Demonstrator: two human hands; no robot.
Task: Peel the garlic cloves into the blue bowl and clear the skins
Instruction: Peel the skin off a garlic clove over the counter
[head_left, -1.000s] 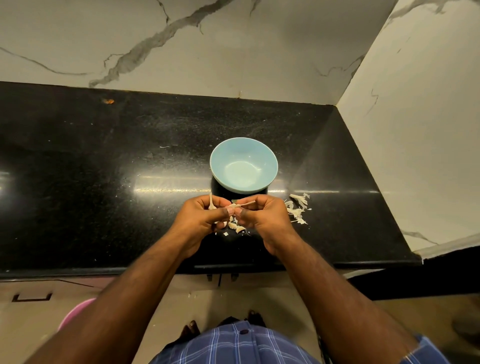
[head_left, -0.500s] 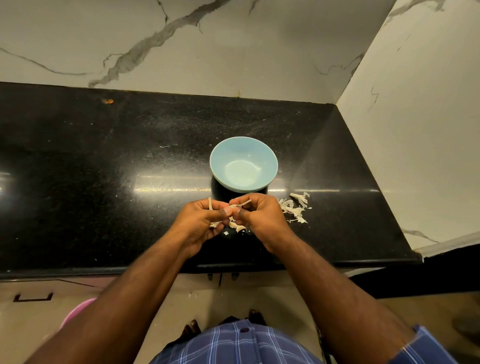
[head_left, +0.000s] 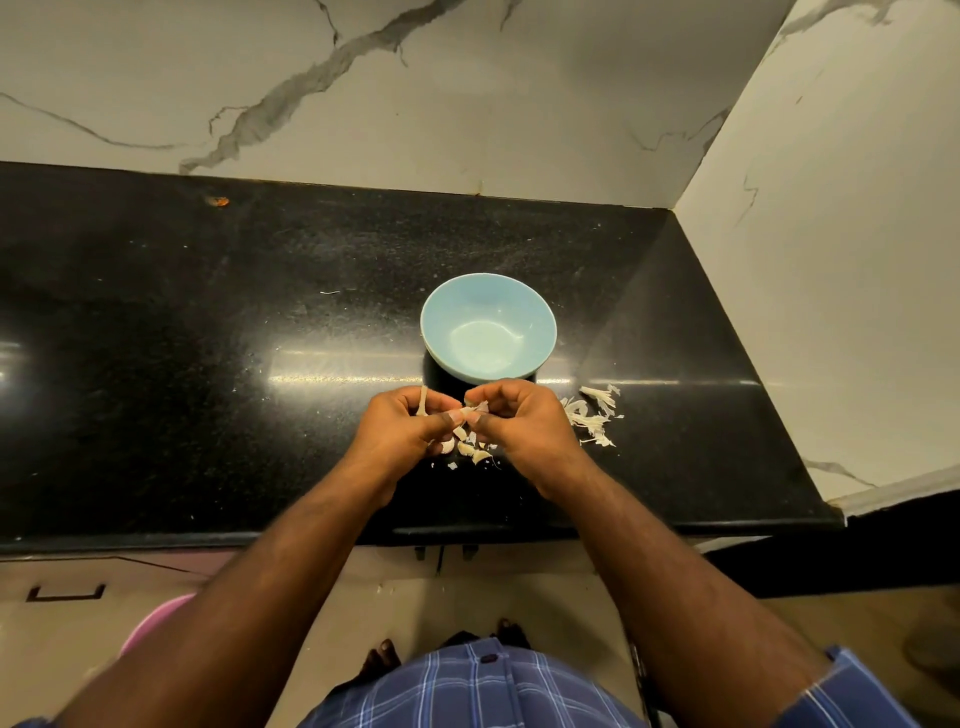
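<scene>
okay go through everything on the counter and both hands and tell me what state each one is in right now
Bowl: upright on the counter, empty.
Left hand: fingers curled, pinching the clove.
Right hand: fingers curled, pinching the same clove.
Clove: held between both hands, skin partly on.
Skins: loose pile on the counter, right of the hands.
Garlic bits: lying on the counter under the hands.
Counter: black, glossy, flecked with scraps.

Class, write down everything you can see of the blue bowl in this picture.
The blue bowl is round, pale blue and glossy, ceramic by its look, with a light patch shining on its inner base. It stands upright on the black counter, just beyond both hands, and seems empty: no cloves show inside. Nothing touches it but the counter. Garlic skins lie nearer, to its right.
</scene>
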